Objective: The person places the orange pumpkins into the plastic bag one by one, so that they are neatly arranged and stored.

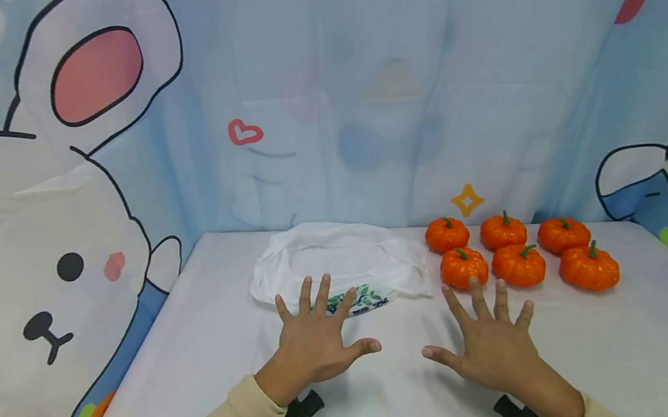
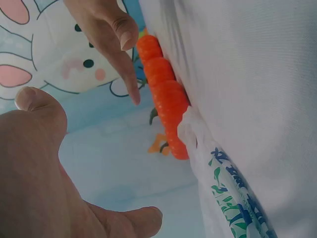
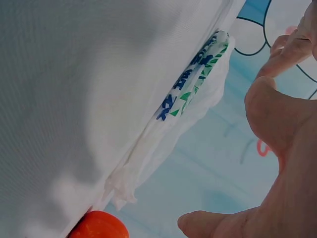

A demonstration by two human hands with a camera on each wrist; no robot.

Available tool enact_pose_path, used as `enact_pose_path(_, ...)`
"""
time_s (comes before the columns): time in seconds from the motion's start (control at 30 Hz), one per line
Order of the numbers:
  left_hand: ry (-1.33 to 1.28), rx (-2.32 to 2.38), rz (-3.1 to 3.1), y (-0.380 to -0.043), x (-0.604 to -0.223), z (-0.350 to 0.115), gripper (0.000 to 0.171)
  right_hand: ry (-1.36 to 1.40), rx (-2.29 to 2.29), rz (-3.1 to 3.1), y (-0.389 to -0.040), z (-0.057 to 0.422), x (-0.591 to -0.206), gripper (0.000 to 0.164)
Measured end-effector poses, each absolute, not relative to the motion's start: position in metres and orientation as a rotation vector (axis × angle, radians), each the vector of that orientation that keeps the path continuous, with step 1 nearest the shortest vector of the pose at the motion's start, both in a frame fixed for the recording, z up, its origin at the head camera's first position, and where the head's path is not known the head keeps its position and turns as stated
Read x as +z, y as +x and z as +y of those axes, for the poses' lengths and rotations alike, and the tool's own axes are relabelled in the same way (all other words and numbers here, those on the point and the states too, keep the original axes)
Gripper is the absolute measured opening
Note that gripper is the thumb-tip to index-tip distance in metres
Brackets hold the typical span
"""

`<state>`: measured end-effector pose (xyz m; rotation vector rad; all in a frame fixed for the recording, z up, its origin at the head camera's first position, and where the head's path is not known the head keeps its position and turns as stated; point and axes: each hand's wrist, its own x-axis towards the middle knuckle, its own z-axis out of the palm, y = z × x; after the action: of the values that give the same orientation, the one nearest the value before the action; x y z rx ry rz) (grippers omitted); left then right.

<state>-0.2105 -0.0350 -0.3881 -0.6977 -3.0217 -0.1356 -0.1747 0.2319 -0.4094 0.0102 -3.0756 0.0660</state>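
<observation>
My left hand [image 1: 312,343] hovers over the white table with fingers spread, nearest a white plastic bag [image 1: 342,258] that lies flat with its opening loose. Green and blue leaf print [image 2: 233,198] shows along the bag's near side. Fingers also splayed, my right hand [image 1: 496,347] is held above the table, just in front of several small orange pumpkins. These sit in two rows to the right of the bag; one front pumpkin [image 1: 464,268] is close beyond the right fingertips, another front pumpkin [image 1: 589,268] stands at the right end. Neither hand holds anything.
A blue curtain [image 1: 294,40] with cartoon bears hangs behind the table and down both sides. The white tabletop [image 1: 391,403] stretches toward me beneath the hands. A dark strap [image 1: 304,407] shows under the left wrist, and another strap [image 1: 516,414] under the right.
</observation>
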Motion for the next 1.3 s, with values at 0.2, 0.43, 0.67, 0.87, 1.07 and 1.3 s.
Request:
enact_pose_path(0.2,-0.699,-0.179,-3.048,-0.217,-0.385,-0.038,0.084,0.019,0.106,-3.065,-0.174,0.234,-0.403,0.105)
enact_pose_path(0.43,-0.522,-0.698,-2.808,-0.274,-0.38,-0.077,0.048,-0.087,0.367,-2.958,-0.189,0.287,-0.37,0.09)
enact_pose_path(0.67,-0.345,-1.509,-2.418,-0.337,-0.425,-0.153,0.034,-0.557,0.79,-2.376,-0.219,0.408,-0.38,0.052)
enact_pose_path(0.87,-0.354,-1.732,-2.447,-0.345,-0.452,-0.176,0.037,-0.798,1.252,-2.387,-0.228,0.473,-0.416,0.083)
enact_pose_path(1.07,-0.374,-1.507,-2.67,-0.344,-0.458,-0.177,0.037,-0.766,1.32,-2.573,-0.233,0.487,-0.433,0.096)
enact_pose_path(1.3,-0.409,-1.418,-2.726,-0.348,-0.462,-0.171,0.039,-0.812,1.167,-2.693,-0.232,0.489,-0.438,0.104)
